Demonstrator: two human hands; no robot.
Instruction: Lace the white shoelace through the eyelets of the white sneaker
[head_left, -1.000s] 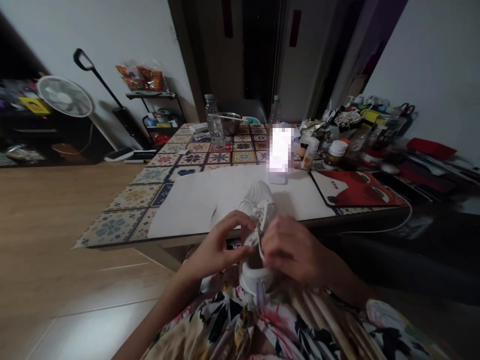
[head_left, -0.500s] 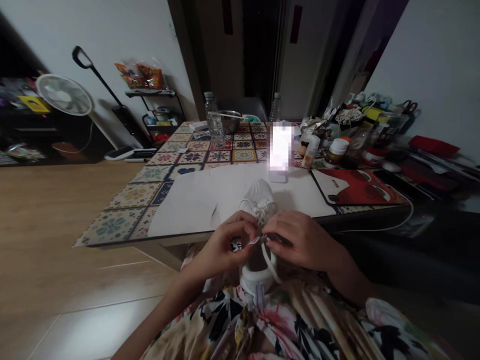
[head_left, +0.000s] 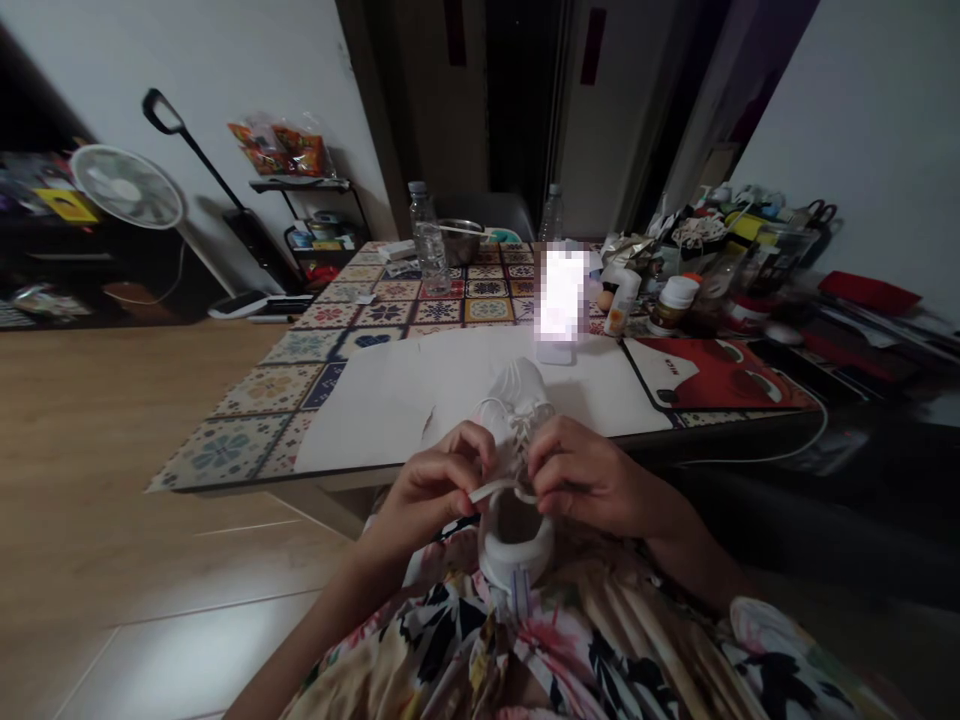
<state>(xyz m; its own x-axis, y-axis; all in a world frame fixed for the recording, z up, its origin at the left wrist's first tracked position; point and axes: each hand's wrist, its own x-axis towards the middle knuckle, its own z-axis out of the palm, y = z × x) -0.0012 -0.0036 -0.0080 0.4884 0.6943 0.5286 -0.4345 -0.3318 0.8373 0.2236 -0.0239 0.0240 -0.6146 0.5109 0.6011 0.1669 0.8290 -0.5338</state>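
Head view: a white shoe [head_left: 516, 542] rests on the person's floral-print lap, toe pointing toward the tiled surface [head_left: 247, 420]; left hand [head_left: 427, 492] and right hand [head_left: 592, 478] each pinch the lace [head_left: 496, 488], drawn across the shoe's opening; a white sheet [head_left: 390, 400] lies beyond.

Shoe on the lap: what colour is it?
White all over, the shoe and its laces alike; the head view shows it best.

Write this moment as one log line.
left hand: pinches shoelace | right hand: pinches shoelace | white shoe: heel on lap
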